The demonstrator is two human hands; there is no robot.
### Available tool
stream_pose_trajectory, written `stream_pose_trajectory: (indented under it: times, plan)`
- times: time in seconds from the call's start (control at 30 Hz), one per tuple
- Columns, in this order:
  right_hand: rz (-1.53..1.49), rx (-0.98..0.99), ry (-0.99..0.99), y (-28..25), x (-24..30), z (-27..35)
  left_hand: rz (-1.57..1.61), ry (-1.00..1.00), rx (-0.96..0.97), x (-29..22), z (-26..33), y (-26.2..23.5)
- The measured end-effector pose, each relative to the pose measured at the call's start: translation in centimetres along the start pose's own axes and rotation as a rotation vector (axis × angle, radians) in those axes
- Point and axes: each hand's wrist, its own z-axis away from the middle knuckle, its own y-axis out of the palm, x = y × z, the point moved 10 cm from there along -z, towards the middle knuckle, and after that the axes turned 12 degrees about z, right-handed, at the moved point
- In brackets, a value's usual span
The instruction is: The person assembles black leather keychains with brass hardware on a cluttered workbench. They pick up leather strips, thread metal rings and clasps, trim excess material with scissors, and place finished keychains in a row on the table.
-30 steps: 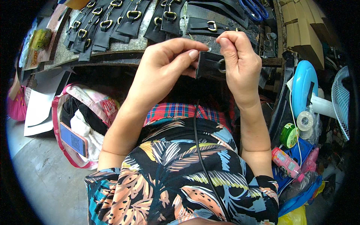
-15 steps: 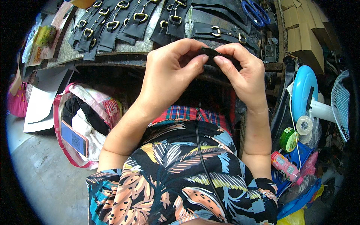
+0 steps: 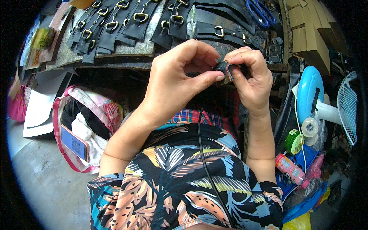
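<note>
The small black piece (image 3: 221,66), flatter across both hands half a second ago, now bends into a curve with its edge turned up, so its rim is exposed. It is in front of the desk (image 3: 115,60). The right hand (image 3: 252,78) pinches it between thumb and forefinger; the left hand (image 3: 172,73) cups loosely, its grip unclear. Both forearms reach forward, converging.

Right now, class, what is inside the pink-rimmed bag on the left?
A phone, white cloth and black fabric show in the pink-rimmed bag; what lies beneath them is covered.
</note>
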Motion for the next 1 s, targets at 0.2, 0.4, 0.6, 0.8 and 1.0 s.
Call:
stream_pose_trajectory:
  times: [0.2, 0.4, 0.6, 0.8, 1.0]
  plan:
    - [-0.105, 0.008, 0.048, 0.2, -0.3, -0.1, -0.191, 0.177, 0.022, -1.8, 0.1, -0.2]
    - [-0.004, 0.043, -0.064, 0.1, 0.9, -0.5, -0.212, 0.115, -0.04, -0.7, -0.6, -1.1]
    - [-0.157, -0.024, 0.128, 0.0, -0.4, -0.1, -0.142, 0.141, 0.078, -0.6, -1.1, -0.2]
    - [0.103, -0.109, 0.05, -0.6, 0.9, 0.2, -0.353, 0.37, 0.101, -3.2, -0.6, 1.2]
    - [0.237, -0.109, -0.213, -0.9, 3.1, -0.8, -0.515, 0.494, 0.019, -4.2, -0.7, 1.4]
